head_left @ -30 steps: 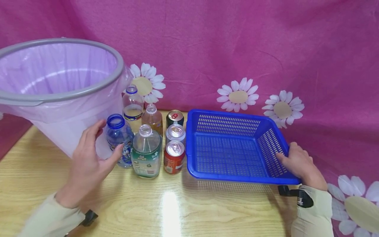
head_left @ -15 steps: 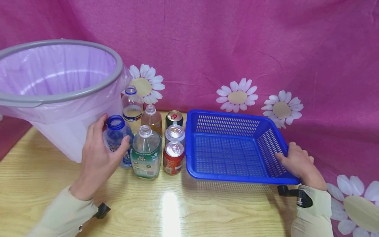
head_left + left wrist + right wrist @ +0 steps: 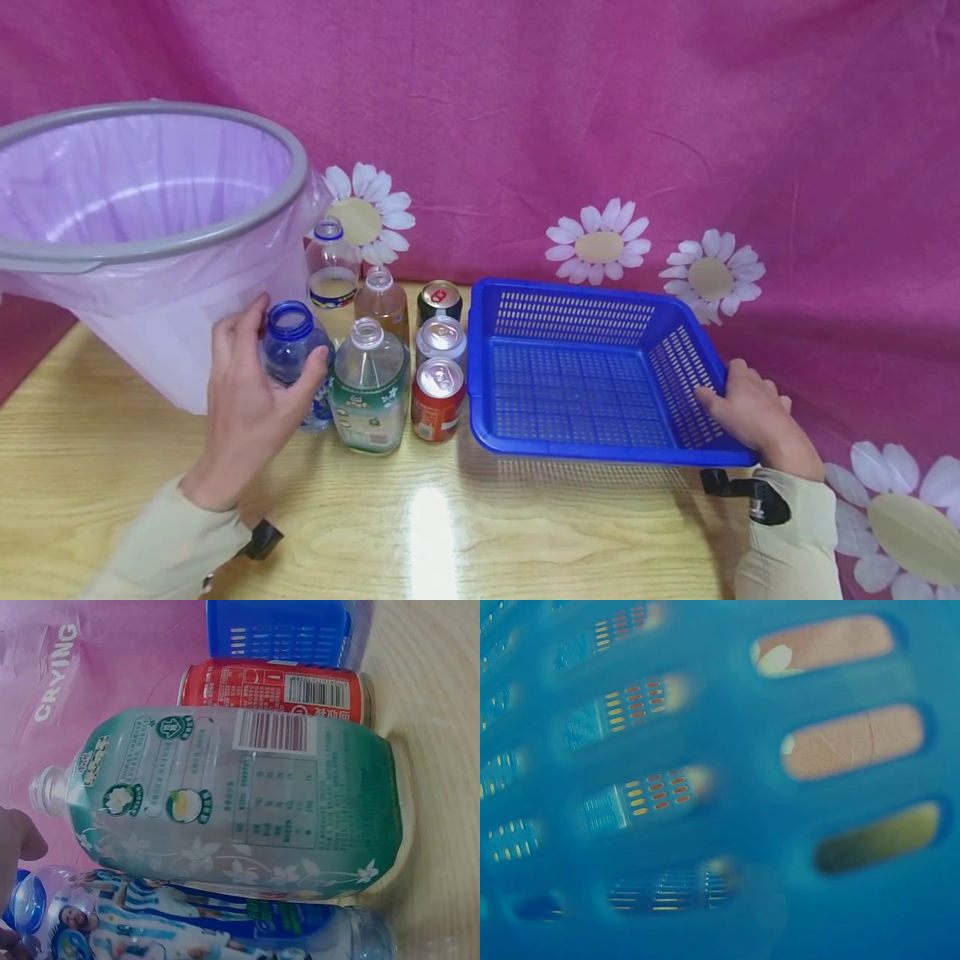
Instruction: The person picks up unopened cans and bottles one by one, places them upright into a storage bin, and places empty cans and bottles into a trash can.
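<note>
Shifting slightly nearer, the uncapped, see-through blue bottle [image 3: 290, 358] is sitting within the left hand [image 3: 243, 408], thumb and fingers curving round it. Right hand [image 3: 761, 412] is gripping the blue basket [image 3: 573, 392].

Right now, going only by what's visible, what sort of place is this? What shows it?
Probably a makeshift indoor workspace, though the room beyond isn't visible: a pink flowered cloth hangs behind a wood-grain table, where a lined bin stands.
</note>
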`<state>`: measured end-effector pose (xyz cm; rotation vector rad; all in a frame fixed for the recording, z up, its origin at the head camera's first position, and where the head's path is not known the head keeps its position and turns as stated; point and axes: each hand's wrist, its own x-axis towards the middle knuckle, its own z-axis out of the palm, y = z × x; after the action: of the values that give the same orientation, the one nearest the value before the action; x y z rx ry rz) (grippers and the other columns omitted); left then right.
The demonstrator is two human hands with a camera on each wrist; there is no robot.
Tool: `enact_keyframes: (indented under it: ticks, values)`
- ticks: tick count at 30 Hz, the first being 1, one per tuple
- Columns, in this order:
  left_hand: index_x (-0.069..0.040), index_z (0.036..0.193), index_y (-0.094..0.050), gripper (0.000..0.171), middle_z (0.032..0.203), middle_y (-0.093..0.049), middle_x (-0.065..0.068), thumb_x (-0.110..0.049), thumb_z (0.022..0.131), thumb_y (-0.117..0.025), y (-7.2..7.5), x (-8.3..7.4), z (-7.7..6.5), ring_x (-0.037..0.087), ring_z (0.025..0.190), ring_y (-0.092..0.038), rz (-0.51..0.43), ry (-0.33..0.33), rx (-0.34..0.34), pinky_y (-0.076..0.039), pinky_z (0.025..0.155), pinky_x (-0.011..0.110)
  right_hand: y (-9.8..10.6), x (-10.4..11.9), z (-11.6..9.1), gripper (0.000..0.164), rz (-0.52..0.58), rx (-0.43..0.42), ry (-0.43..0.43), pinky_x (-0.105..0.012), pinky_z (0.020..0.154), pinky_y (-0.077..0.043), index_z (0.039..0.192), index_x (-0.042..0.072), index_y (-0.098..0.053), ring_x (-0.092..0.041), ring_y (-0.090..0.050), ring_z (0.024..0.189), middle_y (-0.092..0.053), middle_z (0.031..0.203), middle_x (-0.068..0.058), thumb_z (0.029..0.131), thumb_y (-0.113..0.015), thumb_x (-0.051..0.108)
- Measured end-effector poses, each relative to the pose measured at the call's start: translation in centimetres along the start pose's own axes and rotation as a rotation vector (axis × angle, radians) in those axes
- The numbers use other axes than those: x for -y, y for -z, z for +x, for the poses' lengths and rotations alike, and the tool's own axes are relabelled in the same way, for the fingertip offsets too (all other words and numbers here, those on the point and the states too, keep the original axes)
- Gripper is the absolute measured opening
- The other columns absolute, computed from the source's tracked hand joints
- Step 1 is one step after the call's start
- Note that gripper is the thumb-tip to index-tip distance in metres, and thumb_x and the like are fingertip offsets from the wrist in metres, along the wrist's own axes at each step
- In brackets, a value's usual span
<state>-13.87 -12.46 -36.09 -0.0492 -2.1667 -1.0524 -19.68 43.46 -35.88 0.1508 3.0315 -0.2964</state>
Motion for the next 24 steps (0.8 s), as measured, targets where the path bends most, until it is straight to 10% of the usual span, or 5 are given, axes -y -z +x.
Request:
enact_keyframes:
  ticks: [24]
  values:
    - [0.002,0.129,-0.055,0.073,0.124,-0.043,0.025,-0.019,0.065,-0.084,-0.4,1.3,-1.0,0.031,0.116,-0.041,-0.033,-0.004,-0.046,-0.036,0.093,0.041,0.0,-0.3,-0.1,0.066,0.014,-0.002,0.013,-0.056,0.071,-0.036,0.122,-0.012,-0.038,-0.052,-0.05,0.098,-0.052,0.111,-0.034,0.097,-0.045,0.049]
